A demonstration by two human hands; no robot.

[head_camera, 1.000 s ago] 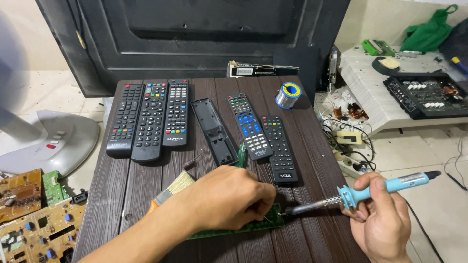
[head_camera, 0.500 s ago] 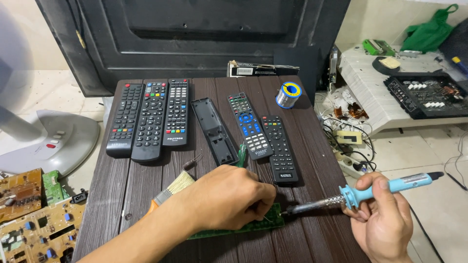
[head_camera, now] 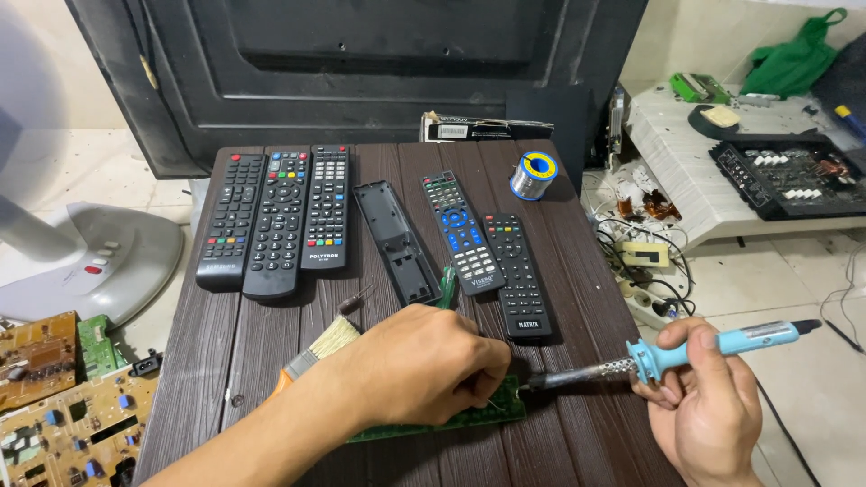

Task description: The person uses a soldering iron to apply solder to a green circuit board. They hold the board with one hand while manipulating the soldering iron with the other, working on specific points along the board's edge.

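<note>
A green board [head_camera: 505, 403] is pinned flat to the table [head_camera: 577, 442] beneath the left hand [head_camera: 433, 365]; only its right end and a thin strip of its near edge are seen, the rest being hidden by the palm. The left hand is laid knuckles-up over it, fingers curled down and closed near the board's right end; a thin wire seems to be pinched there, though this cannot be told for certain. The forearm is brought in from the lower left. A soldering iron [head_camera: 686, 354] with a light-blue handle and a dark metal shaft is gripped in the right hand [head_camera: 708, 406], fingers wrapped shut about the handle just behind the shaft, the iron lying nearly level with its tip at the board's right edge, close by the left fingertips. Just left of the left wrist a brush [head_camera: 323, 347] with pale bristles and an orange handle is laid. A green-handled screwdriver [head_camera: 446, 284] is seen just beyond the left knuckles. Farther beyond the hands a row of remotes [head_camera: 280, 221] is laid out, with an opened shell [head_camera: 397, 239] among them, and a solder reel [head_camera: 533, 173] is set past these. Off the table, well left of the left arm, brown circuit boards [head_camera: 63, 406] lie on the floor, with a fan base [head_camera: 99, 261] beyond them.
</note>
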